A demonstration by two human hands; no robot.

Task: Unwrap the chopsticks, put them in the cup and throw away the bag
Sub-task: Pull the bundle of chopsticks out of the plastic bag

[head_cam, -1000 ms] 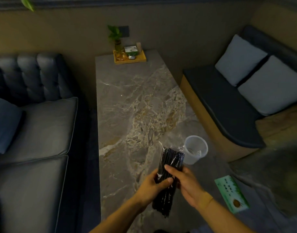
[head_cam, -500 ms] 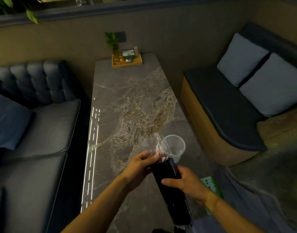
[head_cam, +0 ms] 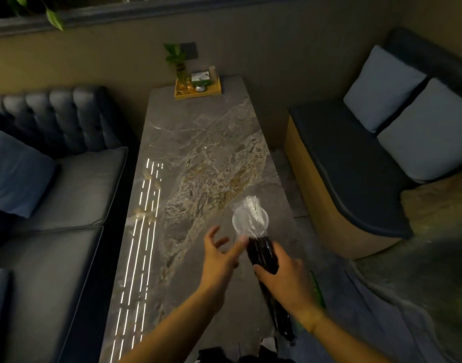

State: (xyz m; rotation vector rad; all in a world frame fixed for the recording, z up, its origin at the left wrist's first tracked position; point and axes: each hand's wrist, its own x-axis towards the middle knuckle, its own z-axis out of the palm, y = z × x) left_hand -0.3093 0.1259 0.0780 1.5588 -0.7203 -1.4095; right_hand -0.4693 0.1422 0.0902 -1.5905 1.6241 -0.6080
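My right hand [head_cam: 283,280] grips a bundle of black chopsticks [head_cam: 262,254] in its clear plastic bag [head_cam: 251,217], above the near end of the marble table [head_cam: 193,158]. The bag's loose open end sticks up past the chopstick tips and overlaps the clear plastic cup [head_cam: 240,224] standing on the table behind it. My left hand [head_cam: 219,256] hovers just left of the bundle with fingers spread; one blurred fingertip reaches toward the bag's edge, and contact is unclear.
An orange tray [head_cam: 198,90] with a small plant and a box sits at the table's far end. A dark sofa [head_cam: 54,179] runs along the left and a bench with grey pillows [head_cam: 408,121] along the right. Part of a green packet [head_cam: 317,289] shows behind my right wrist.
My left hand has let go of the bag's top and opened, dropping slightly. The bag's loose end now stands up in front of the cup. The bundle stays in my right hand.
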